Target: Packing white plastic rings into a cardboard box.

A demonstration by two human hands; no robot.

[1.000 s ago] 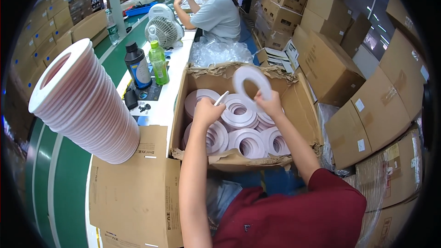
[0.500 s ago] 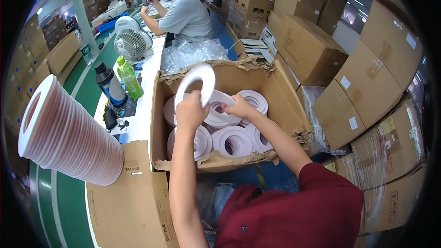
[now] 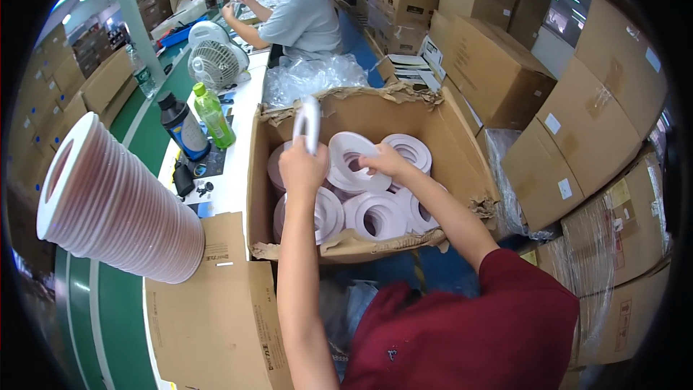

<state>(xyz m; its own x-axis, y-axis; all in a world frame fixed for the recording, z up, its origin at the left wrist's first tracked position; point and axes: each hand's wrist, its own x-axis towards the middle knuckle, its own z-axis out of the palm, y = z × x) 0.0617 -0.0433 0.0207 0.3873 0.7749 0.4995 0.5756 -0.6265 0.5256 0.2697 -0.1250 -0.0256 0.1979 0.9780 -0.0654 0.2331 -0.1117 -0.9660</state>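
My left hand (image 3: 303,167) is closed on the lower edge of a flat white ring (image 3: 310,126), held up and seen almost edge-on. In my right hand (image 3: 387,163) is the right edge of another white ring (image 3: 346,146), tilted over the stacks, with my fingers at its centre hole. Both hands are over an open cardboard box (image 3: 462,141) with torn flaps. Inside it stand several stacks of pinkish-white rings (image 3: 376,217), partly hidden by my hands and forearms.
At left a tall, leaning stack of rings (image 3: 123,202) stands on a cardboard carton (image 3: 209,318). Behind it are a dark bottle (image 3: 182,126), a green bottle (image 3: 214,117) and a fan (image 3: 216,58). Clear plastic wrap (image 3: 317,79) lies near a seated person (image 3: 303,22). Cartons (image 3: 563,152) are piled at right.
The ring in my left hand has turned from face-on to nearly edge-on. The ring in my right hand has been lifted and tilted up. The view has shifted slightly.
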